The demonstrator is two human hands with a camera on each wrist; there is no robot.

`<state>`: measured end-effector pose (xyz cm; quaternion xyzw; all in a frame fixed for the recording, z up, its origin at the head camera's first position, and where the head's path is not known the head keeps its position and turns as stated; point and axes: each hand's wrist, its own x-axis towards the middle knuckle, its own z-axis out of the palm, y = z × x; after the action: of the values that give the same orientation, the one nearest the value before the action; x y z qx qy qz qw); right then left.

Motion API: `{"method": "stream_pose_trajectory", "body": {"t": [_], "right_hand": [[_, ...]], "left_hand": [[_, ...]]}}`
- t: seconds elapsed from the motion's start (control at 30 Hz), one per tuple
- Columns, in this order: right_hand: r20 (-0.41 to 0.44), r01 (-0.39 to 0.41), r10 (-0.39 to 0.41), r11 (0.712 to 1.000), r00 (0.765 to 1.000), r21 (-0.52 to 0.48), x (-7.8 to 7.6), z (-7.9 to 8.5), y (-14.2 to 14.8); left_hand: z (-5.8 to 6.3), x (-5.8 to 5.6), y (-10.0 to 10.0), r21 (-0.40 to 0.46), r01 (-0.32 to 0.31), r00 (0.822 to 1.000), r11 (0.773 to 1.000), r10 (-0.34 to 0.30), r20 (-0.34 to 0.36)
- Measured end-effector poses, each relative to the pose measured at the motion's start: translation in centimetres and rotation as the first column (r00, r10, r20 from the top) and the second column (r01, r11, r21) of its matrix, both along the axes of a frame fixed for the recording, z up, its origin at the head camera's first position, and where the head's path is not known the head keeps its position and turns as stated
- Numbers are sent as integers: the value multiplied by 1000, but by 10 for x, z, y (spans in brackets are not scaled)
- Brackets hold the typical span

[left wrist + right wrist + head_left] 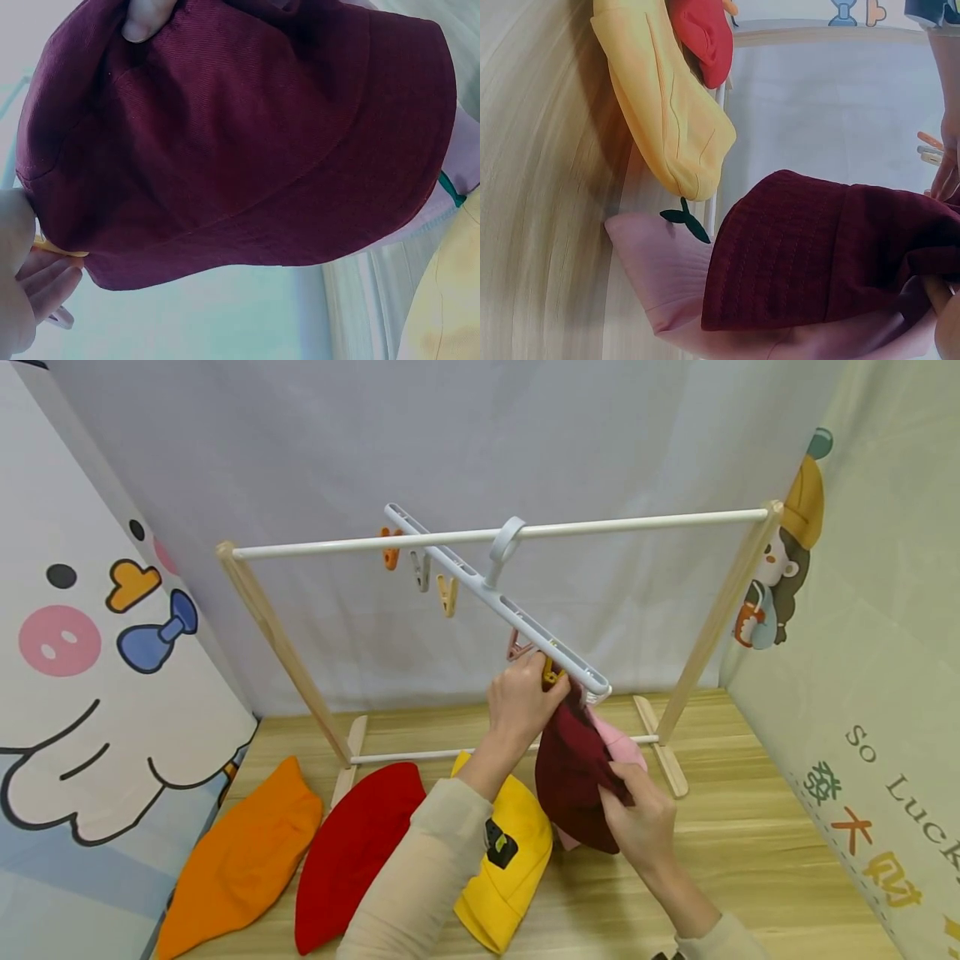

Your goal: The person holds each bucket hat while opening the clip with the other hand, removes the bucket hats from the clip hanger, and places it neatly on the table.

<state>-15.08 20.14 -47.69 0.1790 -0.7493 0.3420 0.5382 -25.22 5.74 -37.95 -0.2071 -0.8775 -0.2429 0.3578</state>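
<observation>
In the head view, the dark red hat [572, 777] is seen right of centre, hanging lengthwise from top to bottom of frame, below the lower right end of the hanger [517, 610]. Its upper edge is brought against the yellow clip [552, 673], to which the left hand [522, 693] is nearer; the clip is pinched in that hand's nearly closed fingers. Lower right, the hat's side is gripped between thumb and fingers of the right hand [641, 817]. The pink hat [621, 745] is partly hidden behind it.

In the left wrist view, the frame's upper and middle parts are filled by dark red cloth. The clip is held at the left edge, touching the hat's lower left corner; whether cloth is caught inside cannot be told.

In the right wrist view, the hat is spread from centre to right edge, its brim turned left, a fold being held at lower right.
</observation>
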Motion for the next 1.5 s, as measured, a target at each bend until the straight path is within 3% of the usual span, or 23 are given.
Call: {"method": "stream_pose_trajectory", "body": {"t": [0.5, 1.5], "right_hand": [[4, 19, -19, 1000, 1000, -7, 0, 0, 1], [-3, -2, 2, 1000, 1000, 0, 1, 0, 3]], "left_hand": [[0, -2, 2, 80, -6, 1000, 997, 5, 17], [0, -2, 5, 144, -23, 996, 989, 35, -82]]}}
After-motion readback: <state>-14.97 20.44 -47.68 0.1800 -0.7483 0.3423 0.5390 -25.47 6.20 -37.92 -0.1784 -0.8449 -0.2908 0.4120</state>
